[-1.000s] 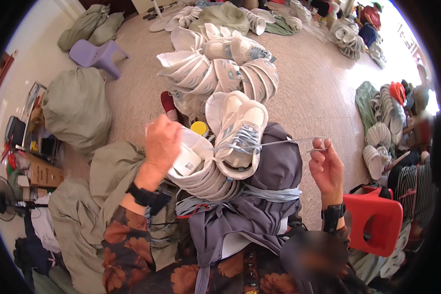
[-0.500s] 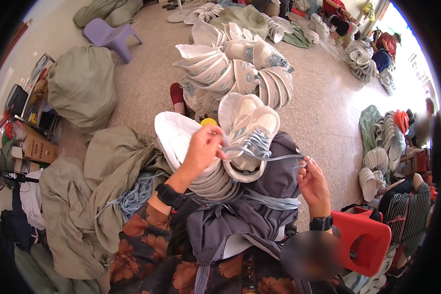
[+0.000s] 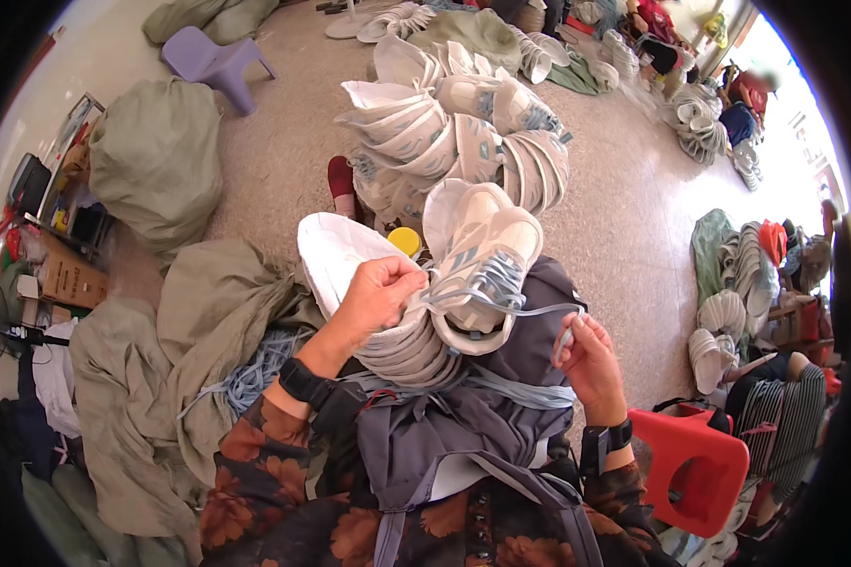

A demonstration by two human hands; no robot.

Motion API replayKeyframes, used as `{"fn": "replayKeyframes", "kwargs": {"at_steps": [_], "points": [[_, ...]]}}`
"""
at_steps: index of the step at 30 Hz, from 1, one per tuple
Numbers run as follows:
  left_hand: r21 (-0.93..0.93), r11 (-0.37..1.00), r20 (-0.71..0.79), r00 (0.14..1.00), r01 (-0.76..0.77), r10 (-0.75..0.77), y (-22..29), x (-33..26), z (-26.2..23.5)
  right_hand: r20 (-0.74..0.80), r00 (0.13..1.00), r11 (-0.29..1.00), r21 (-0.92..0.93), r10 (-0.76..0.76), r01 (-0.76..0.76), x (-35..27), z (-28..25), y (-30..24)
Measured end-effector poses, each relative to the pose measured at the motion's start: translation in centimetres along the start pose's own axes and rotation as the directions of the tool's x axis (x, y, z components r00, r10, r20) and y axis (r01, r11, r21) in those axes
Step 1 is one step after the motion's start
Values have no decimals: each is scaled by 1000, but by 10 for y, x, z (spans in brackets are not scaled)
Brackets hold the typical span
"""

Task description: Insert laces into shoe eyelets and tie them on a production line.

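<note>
Just right of frame centre, a white sneaker is steadied on the lap above a stack of white soles. The left hand is bent at the wrist, its fingers curled together and pinched on the pale blue lace at the shoe's eyelets. The right hand is raised at lower right, palm inward, with the lace's free end pinched between thumb and fingers. A red stool is seen at lower right.

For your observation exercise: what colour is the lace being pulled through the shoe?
Pale blue-grey lace, seen in the head view.
</note>
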State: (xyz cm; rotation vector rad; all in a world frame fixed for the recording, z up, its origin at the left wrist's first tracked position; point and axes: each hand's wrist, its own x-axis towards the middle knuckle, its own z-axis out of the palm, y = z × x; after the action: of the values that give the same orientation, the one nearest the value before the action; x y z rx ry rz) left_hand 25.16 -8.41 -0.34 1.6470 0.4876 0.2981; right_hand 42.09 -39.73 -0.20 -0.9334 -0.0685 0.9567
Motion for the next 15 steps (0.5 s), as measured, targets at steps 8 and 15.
{"fn": "replayKeyframes", "kwargs": {"at_steps": [8,15], "points": [[-288,954,73,995,86,-68,-9,-6,39,10,1000,999,-35,0,1,2,8,6],[38,997,-46,997,-61,63,-8,1,50,-9,1000,999,-39,3,-3,-1,10,9]]}}
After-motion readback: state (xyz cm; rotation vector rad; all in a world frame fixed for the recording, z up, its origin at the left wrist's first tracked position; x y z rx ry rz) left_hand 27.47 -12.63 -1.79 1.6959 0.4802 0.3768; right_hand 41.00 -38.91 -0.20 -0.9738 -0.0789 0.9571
